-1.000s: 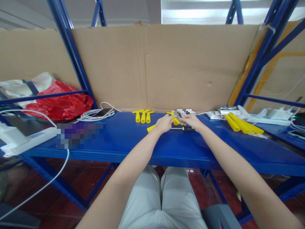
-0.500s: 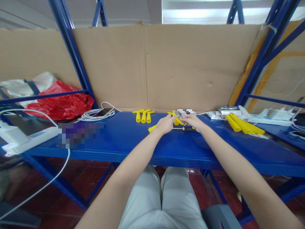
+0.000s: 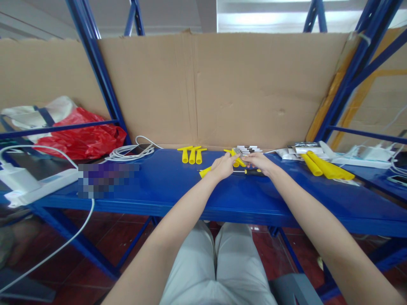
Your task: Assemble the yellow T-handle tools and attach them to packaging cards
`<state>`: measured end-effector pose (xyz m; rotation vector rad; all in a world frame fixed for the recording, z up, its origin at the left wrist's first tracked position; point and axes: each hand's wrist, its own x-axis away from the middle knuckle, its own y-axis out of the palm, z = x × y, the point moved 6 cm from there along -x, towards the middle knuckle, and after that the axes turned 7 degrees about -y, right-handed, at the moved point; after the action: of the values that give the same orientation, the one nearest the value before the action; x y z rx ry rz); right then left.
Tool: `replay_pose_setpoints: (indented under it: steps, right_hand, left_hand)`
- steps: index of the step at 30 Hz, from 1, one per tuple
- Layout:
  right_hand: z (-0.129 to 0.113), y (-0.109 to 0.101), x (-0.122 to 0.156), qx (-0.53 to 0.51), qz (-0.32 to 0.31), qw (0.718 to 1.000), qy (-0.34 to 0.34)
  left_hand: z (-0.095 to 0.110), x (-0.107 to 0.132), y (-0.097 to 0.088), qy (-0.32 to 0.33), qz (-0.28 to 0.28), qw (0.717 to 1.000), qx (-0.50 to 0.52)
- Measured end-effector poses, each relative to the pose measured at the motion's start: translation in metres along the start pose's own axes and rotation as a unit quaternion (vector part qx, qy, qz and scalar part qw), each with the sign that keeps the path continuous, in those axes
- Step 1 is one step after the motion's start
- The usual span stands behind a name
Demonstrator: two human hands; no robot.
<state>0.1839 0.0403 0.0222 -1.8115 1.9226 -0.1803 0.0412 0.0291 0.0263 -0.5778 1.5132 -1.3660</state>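
My left hand (image 3: 223,166) and my right hand (image 3: 260,162) meet over the blue bench, both with fingers closed around a small flat grey piece (image 3: 237,151). Its exact kind is too small to make out. Just beneath my hands lies a screwdriver (image 3: 253,172) with a black and yellow handle, its shaft pointing left. A yellow tube-like part (image 3: 205,172) pokes out from under my left hand. Behind my fingers are more yellow parts (image 3: 227,151), partly hidden. Beyond them lie several thin white and dark pieces (image 3: 249,149).
Three yellow T-shaped parts (image 3: 192,156) stand left of my hands. Yellow cones (image 3: 326,166) and silvery packets (image 3: 302,149) lie right. A coiled white cable (image 3: 127,153), a power strip (image 3: 47,185) and a red bag (image 3: 84,131) are left. Cardboard (image 3: 238,89) closes off the back.
My hands stay in nearly the same place on the same grey piece, with only slight finger movement. The whole view has shifted very slightly.
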Motion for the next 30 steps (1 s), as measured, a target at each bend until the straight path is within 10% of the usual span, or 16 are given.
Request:
replay_pose_setpoints:
  steps: [30]
  right_hand:
    - [0.0029, 0.0014, -0.0011, -0.010, 0.019, 1.000, 0.021]
  left_hand:
    - [-0.0027, -0.0021, 0.0036, 0.025, 0.008, 0.999, -0.022]
